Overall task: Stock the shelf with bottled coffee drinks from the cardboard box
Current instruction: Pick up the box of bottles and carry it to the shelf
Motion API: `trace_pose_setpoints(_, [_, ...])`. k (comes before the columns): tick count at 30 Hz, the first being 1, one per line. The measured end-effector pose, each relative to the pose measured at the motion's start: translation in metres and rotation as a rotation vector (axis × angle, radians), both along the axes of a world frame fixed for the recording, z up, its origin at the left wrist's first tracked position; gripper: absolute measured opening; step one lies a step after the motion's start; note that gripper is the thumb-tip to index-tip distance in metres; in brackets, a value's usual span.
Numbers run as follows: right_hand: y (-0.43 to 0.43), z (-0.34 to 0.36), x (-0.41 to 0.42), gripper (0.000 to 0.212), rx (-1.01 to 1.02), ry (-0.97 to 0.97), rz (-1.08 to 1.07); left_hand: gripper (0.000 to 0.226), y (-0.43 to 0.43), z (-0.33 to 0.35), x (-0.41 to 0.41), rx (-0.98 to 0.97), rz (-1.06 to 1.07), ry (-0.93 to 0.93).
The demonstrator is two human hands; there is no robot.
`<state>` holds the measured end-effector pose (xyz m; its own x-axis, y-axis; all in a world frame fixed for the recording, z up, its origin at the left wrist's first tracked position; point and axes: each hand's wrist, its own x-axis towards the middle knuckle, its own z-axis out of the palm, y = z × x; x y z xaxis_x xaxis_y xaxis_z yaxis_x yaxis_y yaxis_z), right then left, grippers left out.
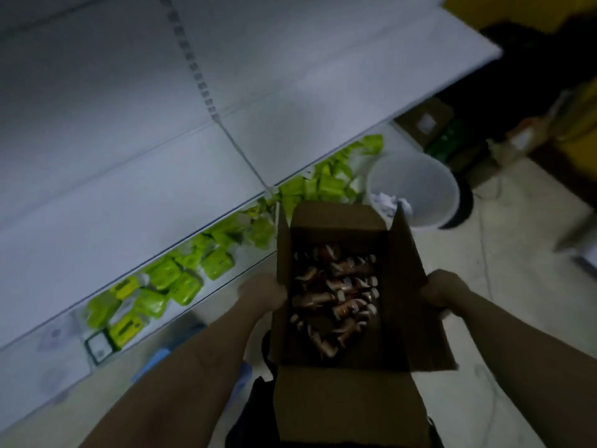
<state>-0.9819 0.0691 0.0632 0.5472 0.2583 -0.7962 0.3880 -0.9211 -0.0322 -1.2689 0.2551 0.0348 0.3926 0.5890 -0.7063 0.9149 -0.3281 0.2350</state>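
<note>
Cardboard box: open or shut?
Open. The cardboard box has its flaps folded outward, and the bottles lie in view inside.

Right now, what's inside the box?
Brown coffee bottles lie jumbled on their sides in the open box. The top ones cover any bottles beneath and the box floor, so the count is unclear.

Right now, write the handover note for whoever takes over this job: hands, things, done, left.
Left hand: grips the left side of the box.
Right hand: grips its right flap.
Box is open, held beside the shelf; bottles lie jumbled inside.
Done: no bottle shows on the shelf; only green packs on the lower level.
Left: all the stocking. Mind the white bucket on the floor beyond the box.
</note>
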Motion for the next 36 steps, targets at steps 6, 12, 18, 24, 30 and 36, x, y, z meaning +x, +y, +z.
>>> trace_pose_setpoints(6, [-0.092,-0.007,-0.053,0.018,0.075,-0.077,-0.323,0.02,-0.01,0.001,0.022,0.023,-0.267,-0.092])
trace_pose_setpoints(12, [-0.169,-0.063,-0.1,0.015,0.157,-0.119,-0.569,0.037,-0.037,-0.034,0.052,0.126,-0.524,-0.026])
trace_pose_setpoints(18, [-0.199,-0.147,-0.143,0.018,0.108,-0.157,-0.684,0.043,-0.05,-0.122,0.066,0.139,-0.626,0.052])
trace_pose_setpoints(24, [-0.196,-0.264,-0.185,0.02,0.043,-0.225,-0.8,0.038,-0.044,-0.256,0.079,0.085,-0.743,-0.018])
trace_pose_setpoints(30, [-0.185,-0.348,-0.21,0.021,0.097,-0.375,-0.844,0.04,-0.024,-0.356,0.083,0.205,-0.925,-0.213])
trace_pose_setpoints(36, [-0.179,-0.407,-0.256,0.018,0.146,-0.426,-1.003,0.044,-0.012,-0.402,0.064,0.279,-0.936,-0.409])
